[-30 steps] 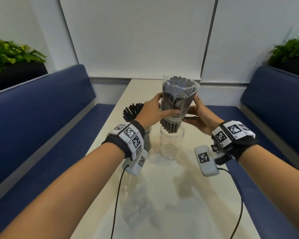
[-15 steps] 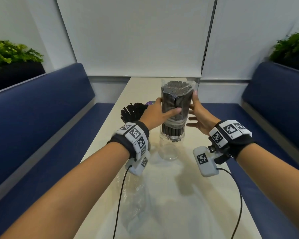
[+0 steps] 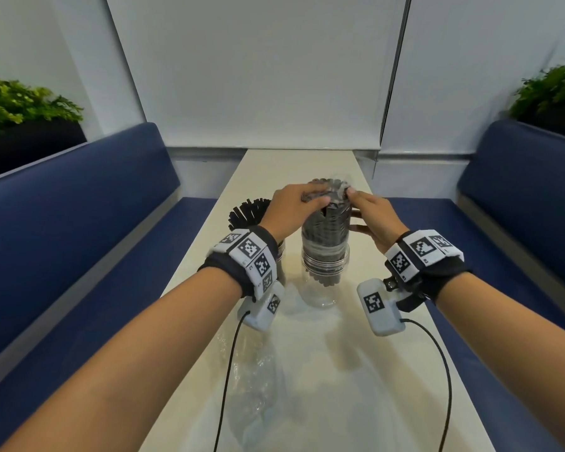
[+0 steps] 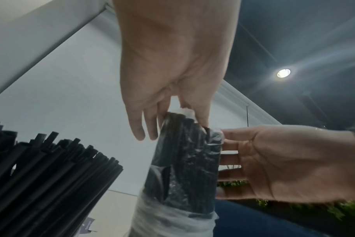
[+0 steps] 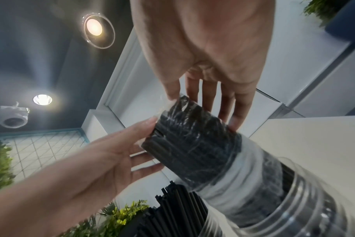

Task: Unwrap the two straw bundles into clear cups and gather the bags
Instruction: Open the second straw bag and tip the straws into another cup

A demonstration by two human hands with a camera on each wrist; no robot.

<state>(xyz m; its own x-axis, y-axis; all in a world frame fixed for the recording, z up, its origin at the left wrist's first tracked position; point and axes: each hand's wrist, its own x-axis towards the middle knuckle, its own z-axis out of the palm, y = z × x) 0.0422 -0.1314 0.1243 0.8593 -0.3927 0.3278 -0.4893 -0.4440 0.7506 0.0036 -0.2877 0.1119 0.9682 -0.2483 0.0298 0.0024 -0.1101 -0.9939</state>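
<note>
A bundle of black straws (image 3: 325, 236) in its clear bag stands upright in a clear cup (image 3: 323, 288) at the table's middle, its lower end inside the cup. My left hand (image 3: 310, 195) arches over the bundle's top, thumb in front and fingers behind. My right hand (image 3: 353, 197) pinches the crinkled bag plastic at the top right edge. The left wrist view shows the wrapped bundle (image 4: 184, 160) with plastic bunched at the left thumb. In the right wrist view the bundle (image 5: 192, 144) leans into the cup (image 5: 294, 200). A second cup of loose black straws (image 3: 248, 212) stands to the left.
An empty clear bag (image 3: 255, 386) lies flat on the table near me, under my left forearm. Blue benches (image 3: 79, 223) run along both sides of the narrow table (image 3: 307, 164). Wrist camera cables hang over the near tabletop.
The wrapped bundle has come down from above the cup into it. Both hands slid up from the bundle's sides to its top.
</note>
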